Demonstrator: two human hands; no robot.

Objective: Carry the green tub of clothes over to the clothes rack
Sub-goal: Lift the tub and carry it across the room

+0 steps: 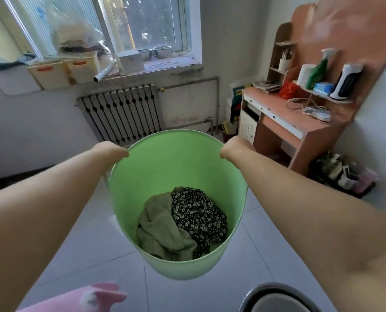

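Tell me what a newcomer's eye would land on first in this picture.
The green tub fills the centre, held up off the tiled floor by the left hand and right hand gripping opposite sides of its rim. Inside at the bottom lie an olive-green garment and a dark floral garment. Behind stand a black radiator under the window and a reddish desk at right.

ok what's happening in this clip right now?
A person holds a green tub off the tiled floor, left hand and right hand gripping opposite sides of its rim. Inside lie an olive green garment and a dark floral garment. They face a radiator under the window; no clothes rack is visible.
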